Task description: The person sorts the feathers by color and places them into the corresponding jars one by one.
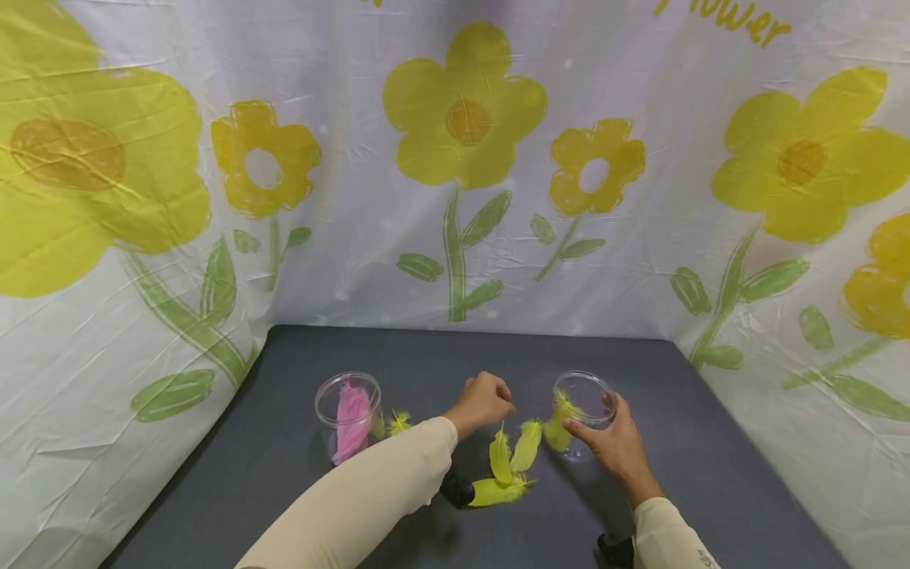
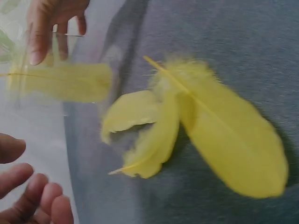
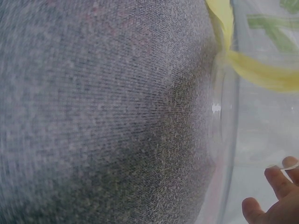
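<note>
Toward the left edge of the dark bench (image 1: 462, 348), a clear cup (image 1: 329, 415) holds pink feathers (image 1: 351, 423). A yellow feather tuft (image 1: 400, 423) shows just to its right, partly hidden by the left sleeve (image 1: 362, 494). The left hand (image 1: 483, 403) is over the middle of the bench, its fingers loosely bent, thumb apart, with nothing visible between them. Right of it and nearer the front edge, three loose yellow feathers (image 1: 501, 458) lie close together. Toward the right edge, the right hand (image 1: 617, 442) holds a second cup (image 1: 588, 395), thumb and fingers around its side; a yellow feather (image 1: 562, 427) stands inside, its tip near the rim.
</note>
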Demonstrator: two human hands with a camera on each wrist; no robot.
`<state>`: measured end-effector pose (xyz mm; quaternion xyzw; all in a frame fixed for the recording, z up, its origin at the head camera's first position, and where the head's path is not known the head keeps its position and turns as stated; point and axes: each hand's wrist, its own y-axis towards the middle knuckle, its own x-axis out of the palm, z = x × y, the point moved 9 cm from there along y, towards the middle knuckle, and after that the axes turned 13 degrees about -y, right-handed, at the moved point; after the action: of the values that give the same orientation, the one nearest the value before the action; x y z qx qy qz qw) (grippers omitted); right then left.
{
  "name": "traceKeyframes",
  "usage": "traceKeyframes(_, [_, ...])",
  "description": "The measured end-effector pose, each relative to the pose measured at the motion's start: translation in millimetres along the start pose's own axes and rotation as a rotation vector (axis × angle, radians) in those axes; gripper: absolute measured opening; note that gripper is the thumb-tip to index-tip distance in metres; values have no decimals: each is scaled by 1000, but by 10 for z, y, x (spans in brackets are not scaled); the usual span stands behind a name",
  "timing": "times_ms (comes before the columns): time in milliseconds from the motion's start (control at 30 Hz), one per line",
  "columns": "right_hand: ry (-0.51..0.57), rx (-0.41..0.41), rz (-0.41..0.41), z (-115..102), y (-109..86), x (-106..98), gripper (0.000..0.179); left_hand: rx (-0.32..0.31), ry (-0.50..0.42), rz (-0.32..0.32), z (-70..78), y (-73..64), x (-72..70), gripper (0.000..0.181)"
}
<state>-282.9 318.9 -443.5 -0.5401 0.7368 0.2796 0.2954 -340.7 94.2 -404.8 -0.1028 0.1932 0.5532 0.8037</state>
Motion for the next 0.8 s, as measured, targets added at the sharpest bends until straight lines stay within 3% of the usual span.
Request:
traceKeyframes(67, [0,1,0,-1,-2,8,112,-35,8,-14,-85,-50,17,7])
traceKeyframes(300, [-8,8,0,6,-14,37,111,-113,55,-128,-363,-270,124,50])
traceKeyframes(567, [-15,0,-9,-19,-16,12,112,-159,148,-194,-515,-432,159,45])
traceKeyframes(800, [-11,-11,-13,-39,-8,0,113,-156,278,-229,-523,-524,223,51])
